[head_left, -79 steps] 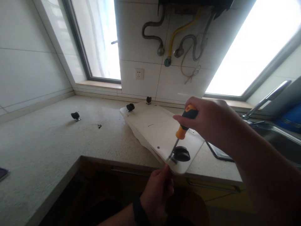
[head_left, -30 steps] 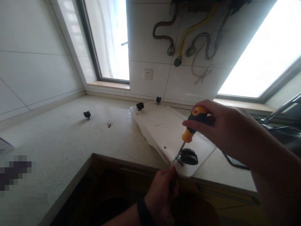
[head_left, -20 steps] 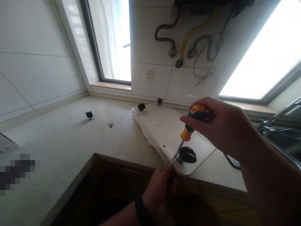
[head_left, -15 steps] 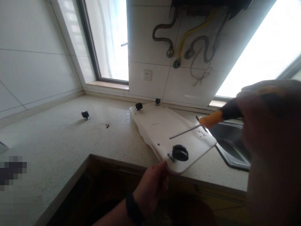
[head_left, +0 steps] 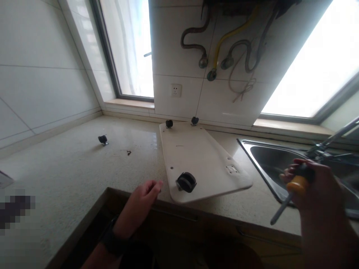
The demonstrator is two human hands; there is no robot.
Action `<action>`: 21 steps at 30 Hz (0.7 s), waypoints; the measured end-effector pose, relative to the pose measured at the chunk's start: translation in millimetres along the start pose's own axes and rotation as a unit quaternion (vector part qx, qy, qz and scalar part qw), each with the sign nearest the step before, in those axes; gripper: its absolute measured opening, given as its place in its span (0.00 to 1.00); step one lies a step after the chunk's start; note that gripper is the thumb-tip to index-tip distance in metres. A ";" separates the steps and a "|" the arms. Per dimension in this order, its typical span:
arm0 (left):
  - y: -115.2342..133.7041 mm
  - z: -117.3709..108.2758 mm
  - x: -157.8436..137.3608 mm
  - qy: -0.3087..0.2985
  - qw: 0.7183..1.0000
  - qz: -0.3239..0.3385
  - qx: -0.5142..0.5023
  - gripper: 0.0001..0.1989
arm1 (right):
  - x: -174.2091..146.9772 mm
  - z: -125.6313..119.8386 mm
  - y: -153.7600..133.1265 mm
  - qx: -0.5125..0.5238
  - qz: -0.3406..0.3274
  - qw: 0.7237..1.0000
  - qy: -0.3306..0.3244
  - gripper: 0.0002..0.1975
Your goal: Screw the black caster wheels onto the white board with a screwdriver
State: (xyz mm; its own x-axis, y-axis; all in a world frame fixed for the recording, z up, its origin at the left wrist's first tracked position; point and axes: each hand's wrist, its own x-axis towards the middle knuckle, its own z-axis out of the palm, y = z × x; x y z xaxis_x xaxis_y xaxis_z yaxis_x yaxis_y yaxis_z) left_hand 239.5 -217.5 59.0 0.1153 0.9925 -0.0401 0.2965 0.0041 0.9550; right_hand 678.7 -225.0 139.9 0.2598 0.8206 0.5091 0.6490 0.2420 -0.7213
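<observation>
My right hand [head_left: 316, 179] is closed around the yellow-and-black handle of a screwdriver [head_left: 296, 186], over the counter's front edge beside the sink. Its metal shaft points down and to the left, touching nothing. My left hand [head_left: 141, 203] is at the counter's front edge, just left of the board, fingers curled with nothing seen in them. A white board [head_left: 200, 160] lies flat on the counter. Fixed to it are a black caster wheel [head_left: 186, 182] at the near left corner and two more at the far end. The near right corner bears a bare mounting plate [head_left: 232, 169].
A loose caster wheel [head_left: 103, 139] and a few small screws [head_left: 128, 152] lie on the counter [head_left: 78, 164] to the left. On the right is a steel sink [head_left: 272, 157] with a tap [head_left: 319, 149]. Pipes [head_left: 193, 46] and a socket [head_left: 176, 90] are on the tiled wall.
My left hand has let go of the board's near corner and moved left. The board has turned and now lies flat. My right hand has lowered the screwdriver, moving it right, away from the board.
</observation>
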 end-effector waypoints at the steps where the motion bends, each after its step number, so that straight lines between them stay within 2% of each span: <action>1: 5.0 -1.8 -2.2 0.041 0.997 0.034 0.048 0.20 | -0.7 3.3 5.4 0.041 0.040 0.998 0.005 0.18; 3: 16.6 1.8 -7.0 0.089 0.985 0.101 0.109 0.17 | -2.5 12.7 19.4 0.140 0.152 0.978 0.003 0.15; 5: 28.2 12.4 -9.4 0.086 0.971 0.167 0.147 0.22 | -4.2 25.1 36.2 0.242 0.292 0.926 -0.006 0.11; 8: 41.0 30.3 -5.1 0.059 0.958 0.220 0.177 0.32 | -5.0 42.9 58.2 0.272 0.372 0.887 0.005 0.08; 12: 45.2 39.4 4.8 0.053 0.957 0.217 0.184 0.27 | -4.6 54.1 67.7 0.274 0.403 0.874 -0.001 0.08; 16: 39.5 33.7 5.5 0.031 0.958 0.225 0.174 0.21 | -7.2 57.8 63.9 0.269 0.415 0.868 -0.040 0.08; 21: 30.2 25.5 -0.3 0.028 0.958 0.232 0.163 0.19 | -4.7 64.1 62.8 0.267 0.413 0.868 -0.066 0.07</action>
State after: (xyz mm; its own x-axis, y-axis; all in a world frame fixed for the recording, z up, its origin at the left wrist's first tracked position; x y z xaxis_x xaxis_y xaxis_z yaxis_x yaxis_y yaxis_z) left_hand 272.6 -220.8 80.4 0.2577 0.8834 0.3914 0.5079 -0.4685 0.7229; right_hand 672.4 -180.5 62.2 0.3717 0.8724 -0.3174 -0.1527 -0.2798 -0.9478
